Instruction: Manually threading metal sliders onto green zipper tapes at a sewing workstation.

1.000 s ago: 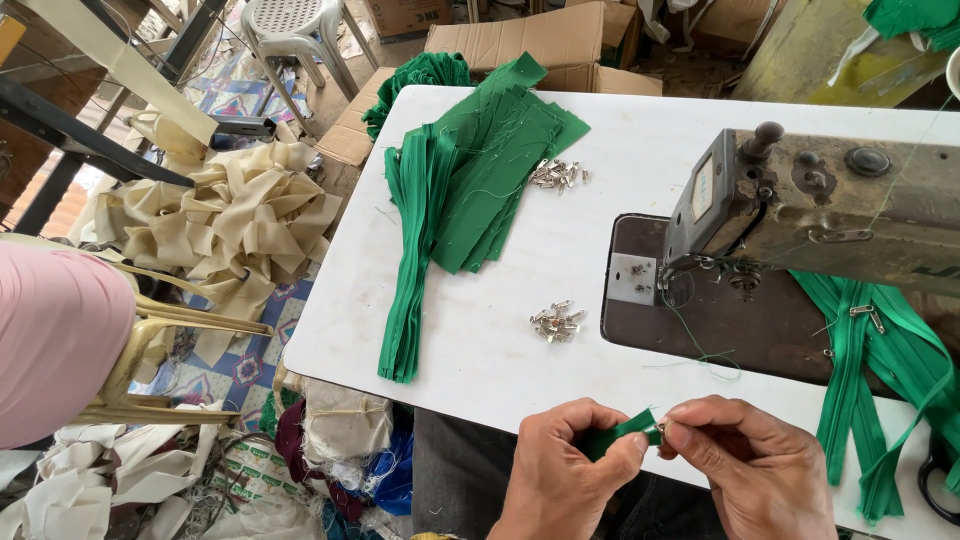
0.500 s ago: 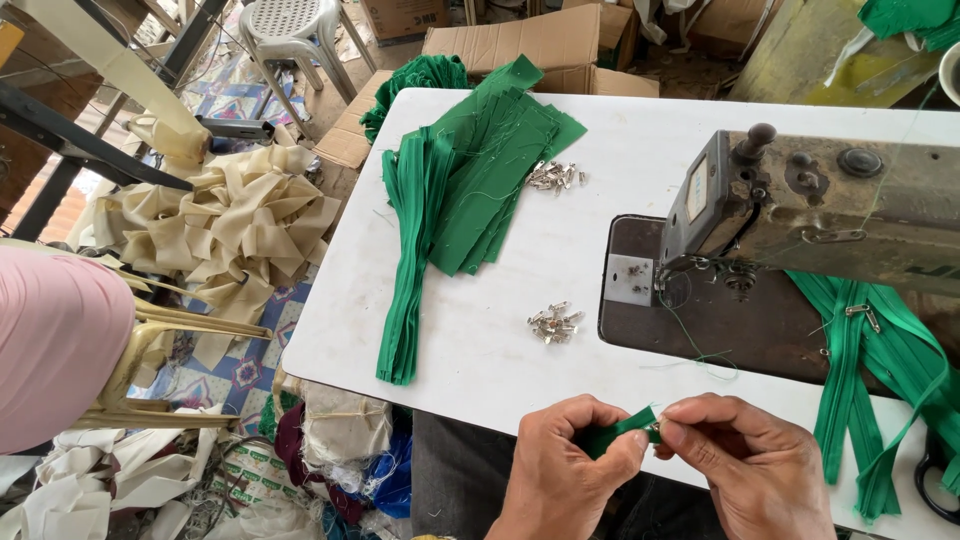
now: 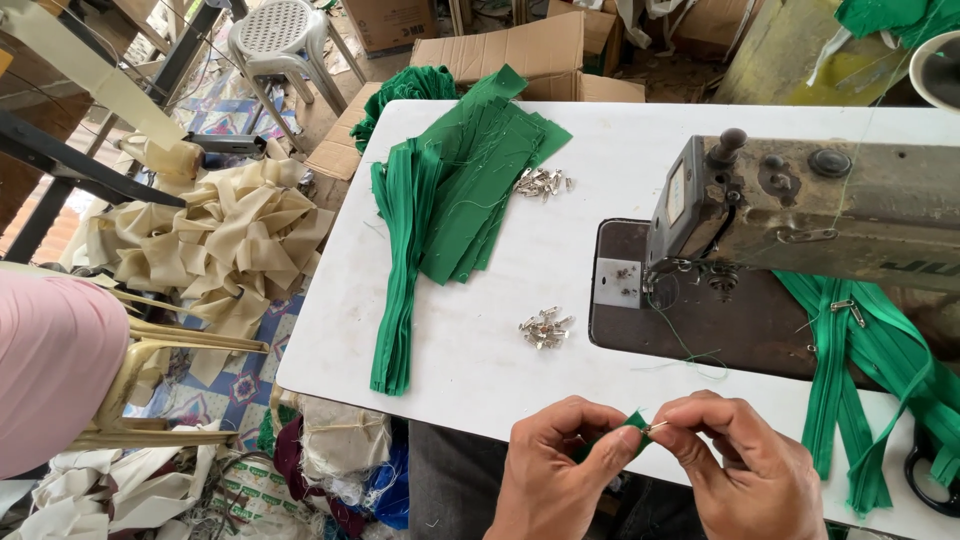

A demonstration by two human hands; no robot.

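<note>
While both hands meet at the near edge of the white desk (image 3: 480, 370), the left hand (image 3: 556, 470) pinches a small green fabric strip (image 3: 630, 424) and the right hand (image 3: 742, 468) has its fingers (image 3: 690, 414) pressed on a tiny metal piece at the strip's end. Just beyond the fingers lies a small heap of silver metal zipper sliders (image 3: 544, 328).

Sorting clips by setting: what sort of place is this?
Probably a small sewing workshop: an industrial sewing machine on a white table, stacked green zipper tapes, and piles of metal zipper sliders.
</note>
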